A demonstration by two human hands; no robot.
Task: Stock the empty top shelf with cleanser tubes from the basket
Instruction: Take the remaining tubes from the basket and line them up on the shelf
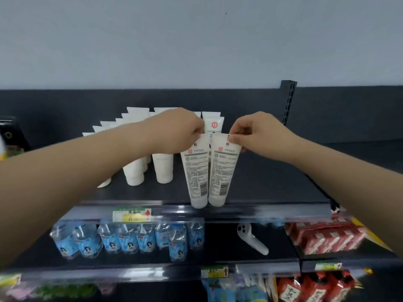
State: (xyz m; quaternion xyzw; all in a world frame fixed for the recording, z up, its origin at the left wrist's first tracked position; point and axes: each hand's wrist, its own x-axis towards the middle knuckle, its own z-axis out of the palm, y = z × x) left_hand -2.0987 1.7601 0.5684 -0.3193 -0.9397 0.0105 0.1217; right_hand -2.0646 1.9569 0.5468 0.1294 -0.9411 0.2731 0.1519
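Note:
Two white cleanser tubes hang cap-down at the front edge of the dark top shelf. My left hand pinches the crimped top of the left tube. My right hand pinches the top of the right tube. The two tubes touch side by side, printed backs facing me. Behind them, several white tubes stand cap-down in rows on the shelf's left half, partly hidden by my left forearm. One tube with a red logo stands between my hands. The basket is out of view.
A black upright post rises at the shelf's back right. The shelf below holds water bottles, a white controller and red packs. Price tags sit on the shelf rail.

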